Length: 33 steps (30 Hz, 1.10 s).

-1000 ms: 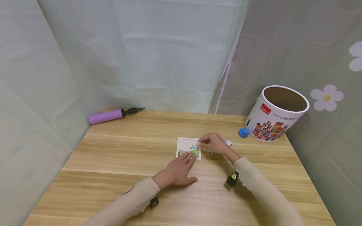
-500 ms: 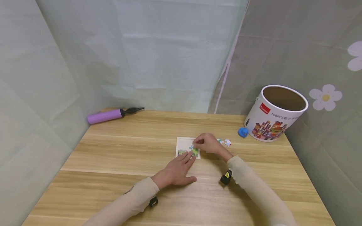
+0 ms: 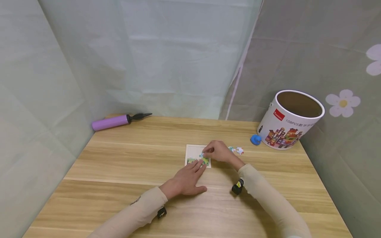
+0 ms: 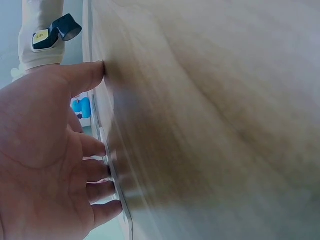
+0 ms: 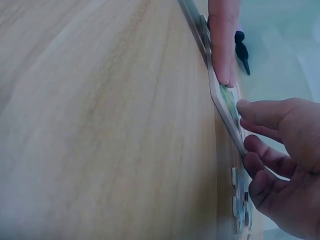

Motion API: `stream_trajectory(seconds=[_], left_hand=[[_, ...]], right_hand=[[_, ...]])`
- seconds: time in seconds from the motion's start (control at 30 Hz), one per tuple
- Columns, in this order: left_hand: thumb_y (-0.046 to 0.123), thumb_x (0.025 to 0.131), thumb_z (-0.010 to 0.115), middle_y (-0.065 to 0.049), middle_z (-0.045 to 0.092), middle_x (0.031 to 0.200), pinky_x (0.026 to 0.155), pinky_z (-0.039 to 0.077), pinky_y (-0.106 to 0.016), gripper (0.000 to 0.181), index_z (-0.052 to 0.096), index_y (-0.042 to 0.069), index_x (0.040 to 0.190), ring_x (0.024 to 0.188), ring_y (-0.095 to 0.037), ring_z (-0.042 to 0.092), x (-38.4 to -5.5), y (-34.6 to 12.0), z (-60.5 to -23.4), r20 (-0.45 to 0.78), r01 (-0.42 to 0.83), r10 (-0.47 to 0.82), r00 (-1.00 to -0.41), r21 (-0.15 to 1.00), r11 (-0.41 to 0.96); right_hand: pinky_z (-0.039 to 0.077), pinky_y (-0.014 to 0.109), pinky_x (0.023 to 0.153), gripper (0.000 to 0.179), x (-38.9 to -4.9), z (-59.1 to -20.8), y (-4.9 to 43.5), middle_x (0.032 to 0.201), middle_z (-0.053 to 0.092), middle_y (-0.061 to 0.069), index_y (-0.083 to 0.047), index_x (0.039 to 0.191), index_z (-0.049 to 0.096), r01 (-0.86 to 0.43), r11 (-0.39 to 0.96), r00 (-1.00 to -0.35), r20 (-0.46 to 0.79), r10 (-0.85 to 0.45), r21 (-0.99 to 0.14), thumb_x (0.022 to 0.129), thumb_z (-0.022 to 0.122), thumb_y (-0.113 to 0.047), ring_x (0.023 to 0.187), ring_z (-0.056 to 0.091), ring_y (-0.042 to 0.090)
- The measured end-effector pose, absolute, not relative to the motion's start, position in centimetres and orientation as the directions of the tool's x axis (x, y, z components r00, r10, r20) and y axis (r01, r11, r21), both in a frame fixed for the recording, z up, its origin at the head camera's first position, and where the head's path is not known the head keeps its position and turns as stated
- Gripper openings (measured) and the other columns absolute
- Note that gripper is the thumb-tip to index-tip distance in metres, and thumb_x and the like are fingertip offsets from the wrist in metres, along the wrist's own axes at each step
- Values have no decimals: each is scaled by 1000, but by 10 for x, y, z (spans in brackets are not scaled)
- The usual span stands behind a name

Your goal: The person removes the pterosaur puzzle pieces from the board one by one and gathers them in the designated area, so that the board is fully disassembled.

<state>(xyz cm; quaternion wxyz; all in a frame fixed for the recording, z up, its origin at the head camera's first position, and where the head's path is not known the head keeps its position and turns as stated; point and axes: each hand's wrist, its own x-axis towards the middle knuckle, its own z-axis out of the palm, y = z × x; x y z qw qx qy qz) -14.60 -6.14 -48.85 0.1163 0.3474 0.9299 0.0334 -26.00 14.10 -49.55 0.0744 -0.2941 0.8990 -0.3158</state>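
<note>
A small square jigsaw board point(image 3: 193, 149) lies on the table, its lower part filled with green picture pieces point(image 3: 191, 160). Straight fingers of my left hand point(image 3: 188, 178) rest on its near edge, thumb spread out on the wood. Over the board's right side, my right hand point(image 3: 218, 152) pinches a jigsaw piece between thumb and forefinger, mostly hidden by the fingertips. The right wrist view has that thumb and forefinger point(image 5: 265, 114) right at the picture, the other fingers curled by the board's edge. Loose jigsaw pieces point(image 3: 239, 150) lie right of the board, partly behind the right hand.
At the back right stands a large white printed bucket point(image 3: 290, 124), with a small blue toy duck point(image 3: 256, 139) at its foot. A purple hand pump point(image 3: 111, 122) with a black nozzle lies at the back left. Hanging cloth closes off the table's back and sides.
My right hand has moved a little left, farther over the board, with the jigsaw piece, then held nearly still. More loose pieces show behind it. My left hand has stayed in place.
</note>
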Motion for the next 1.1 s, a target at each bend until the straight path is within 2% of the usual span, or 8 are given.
stream_trajectory(seconds=[0.27, 0.73, 1.1], left_hand=[[62, 99, 50, -15, 22, 168, 126, 22, -40, 87, 29, 4, 161, 156, -30, 20, -146, -61, -487, -208, 632, 649, -732, 147, 761], [62, 99, 49, -15, 20, 169, 126, 21, -41, 87, 27, 5, 162, 157, -30, 18, -146, -61, -487, -218, 627, 645, -732, 156, 763], [61, 99, 50, -17, 23, 168, 125, 23, -41, 87, 29, 4, 161, 156, -32, 21, -146, -61, -487, -203, 635, 653, -730, 151, 757]], right_hand=[[49, 29, 72, 11, -259, -496, 139, 89, 65, -5, -14, 100, 82, -463, 644, -824, 27, -566, -609, 90, 80, -19, 81, 57, 10], [50, 28, 70, 9, -259, -496, 137, 88, 67, -5, -14, 98, 81, -476, 641, -819, 38, -573, -602, 89, 80, -17, 79, 58, 10], [53, 31, 75, 5, -257, -492, 135, 88, 73, -4, -11, 96, 78, -429, 637, -845, 35, -534, -641, 95, 74, -14, 80, 61, 10]])
